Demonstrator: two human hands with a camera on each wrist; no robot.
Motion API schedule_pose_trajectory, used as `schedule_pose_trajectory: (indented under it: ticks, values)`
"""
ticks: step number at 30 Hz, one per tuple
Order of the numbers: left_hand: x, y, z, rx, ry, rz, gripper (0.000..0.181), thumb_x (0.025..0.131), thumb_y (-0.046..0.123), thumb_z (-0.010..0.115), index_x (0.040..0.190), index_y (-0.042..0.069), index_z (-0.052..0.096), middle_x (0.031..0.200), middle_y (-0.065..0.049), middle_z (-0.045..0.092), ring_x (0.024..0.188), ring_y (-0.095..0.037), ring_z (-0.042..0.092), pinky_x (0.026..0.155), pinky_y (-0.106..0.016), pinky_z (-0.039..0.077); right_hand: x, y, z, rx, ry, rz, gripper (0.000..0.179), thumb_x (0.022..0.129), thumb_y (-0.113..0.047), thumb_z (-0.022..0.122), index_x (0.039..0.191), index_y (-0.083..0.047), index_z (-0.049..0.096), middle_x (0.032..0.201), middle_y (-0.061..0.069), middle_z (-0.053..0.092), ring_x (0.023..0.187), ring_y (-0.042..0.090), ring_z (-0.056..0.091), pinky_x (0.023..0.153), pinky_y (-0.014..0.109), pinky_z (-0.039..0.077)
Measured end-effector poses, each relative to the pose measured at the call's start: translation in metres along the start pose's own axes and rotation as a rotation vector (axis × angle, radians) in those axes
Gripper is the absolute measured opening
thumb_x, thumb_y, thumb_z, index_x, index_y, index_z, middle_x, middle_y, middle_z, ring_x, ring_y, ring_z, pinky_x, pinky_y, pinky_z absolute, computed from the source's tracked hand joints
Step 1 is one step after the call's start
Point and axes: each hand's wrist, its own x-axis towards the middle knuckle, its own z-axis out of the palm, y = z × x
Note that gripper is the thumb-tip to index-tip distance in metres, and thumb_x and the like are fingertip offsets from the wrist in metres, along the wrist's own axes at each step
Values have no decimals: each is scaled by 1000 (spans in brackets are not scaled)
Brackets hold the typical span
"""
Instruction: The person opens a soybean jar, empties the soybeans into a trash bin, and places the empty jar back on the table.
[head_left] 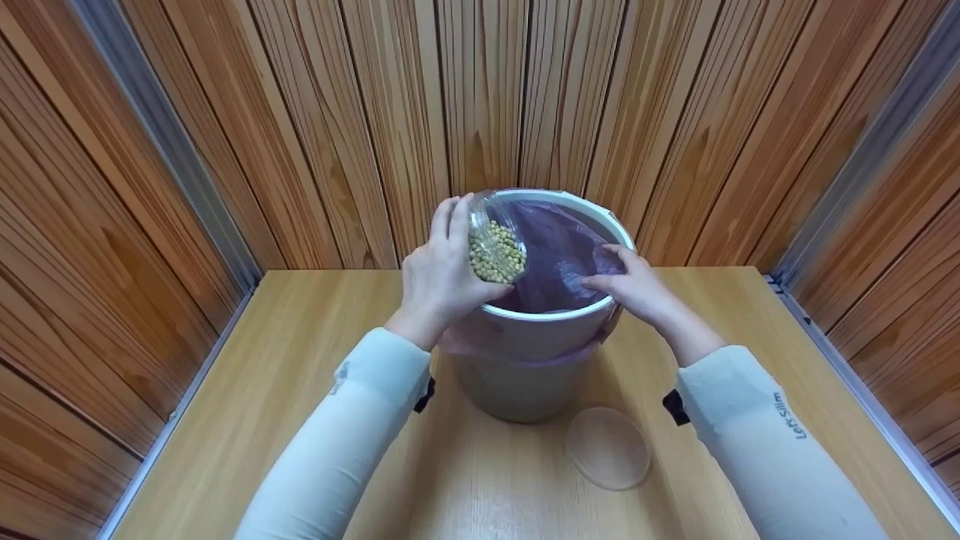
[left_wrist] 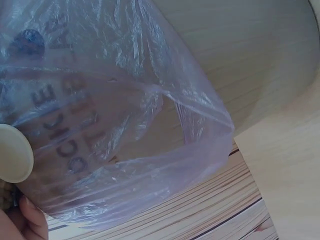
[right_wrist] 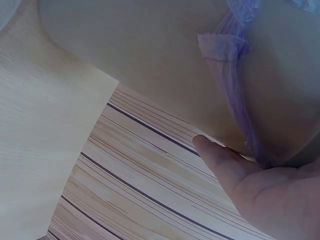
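Purple bag (left_wrist: 135, 112) shows dark lettering (left_wrist: 52, 122) only in left wrist view.

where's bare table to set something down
Bare table: left of the left sleeve, right of the right sleeve. Crowded: the bin, with left hand, jar and right hand at its rim, and in front, where the lid lies.

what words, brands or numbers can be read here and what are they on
"Let's slim": right sleeve.
"OCKE": apparently on the trash bin, seen through the purple trash bag; possibly part of a longer word.
Second line beside it: too blurred to read in full.
Left sleeve mark: too small to read.
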Motion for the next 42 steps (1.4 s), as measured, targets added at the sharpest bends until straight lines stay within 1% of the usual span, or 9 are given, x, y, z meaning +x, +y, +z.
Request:
schedule_pose_trajectory:
  ticks: [5, 10, 17, 22, 27, 33, 42]
  values:
    - [0, 2, 0, 45, -19, 27, 118, 64, 55, 85, 156, 17, 24, 155, -9, 35, 73, -22, 62, 58, -37, 52, -1, 1, 0, 3, -2, 5, 80, 93, -25, 62, 155, 2, 19, 157, 30, 26, 145, 46, 26, 120, 57, 22]
    - [0, 3, -1, 61, -34, 25, 118, 64, 55, 86, 156, 15, 23, 156, -11, 34, 77, -24, 64, 61, -39, 54, -1, 0, 0, 3, 2, 7, 80, 93, -26, 62, 155, 2, 18, 157, 30, 24, 145, 45, 26, 120, 57, 22]
    - [-1, 4, 0, 87, -29, 54, 119, 63, 54, 87, 156, 14, 24, 156, -12, 35, 85, -30, 67, 63, -43, 56, 0, 1, 2, 20, 2, 0, 82, 93, -24, 62, 155, 3, 17, 158, 30, 23, 146, 44, 25, 121, 54, 21]
    - [0, 5, 1, 95, -36, 46, 119, 63, 54, 87, 156, 15, 23, 156, -13, 34, 80, -28, 66, 61, -41, 55, 0, 2, 2, 27, 1, 2, 81, 93, -24, 62, 155, 3, 17, 158, 30, 24, 146, 44, 26, 121, 54, 21]
    - [0, 7, 0, 92, -30, 55, 119, 63, 53, 87, 156, 14, 24, 156, -13, 35, 76, -27, 65, 61, -41, 56, 0, 1, 0, 24, 3, 0, 80, 93, -24, 62, 155, 3, 18, 157, 30, 25, 145, 44, 26, 120, 55, 22]
    - [1, 8, -1, 92, -32, 61, 117, 64, 51, 88, 156, 15, 25, 157, -13, 35, 77, -27, 66, 63, -42, 56, -1, 1, 0, 31, -4, 9, 80, 94, -23, 62, 155, 2, 16, 158, 30, 23, 146, 45, 25, 120, 56, 22]
    - [1, 9, -1, 122, -32, 79, 117, 65, 52, 87, 157, 16, 24, 157, -12, 33, 72, -23, 64, 59, -39, 55, -1, 1, 0, 30, -3, 1, 82, 93, -24, 62, 155, 3, 15, 158, 30, 23, 145, 46, 26, 120, 56, 22]
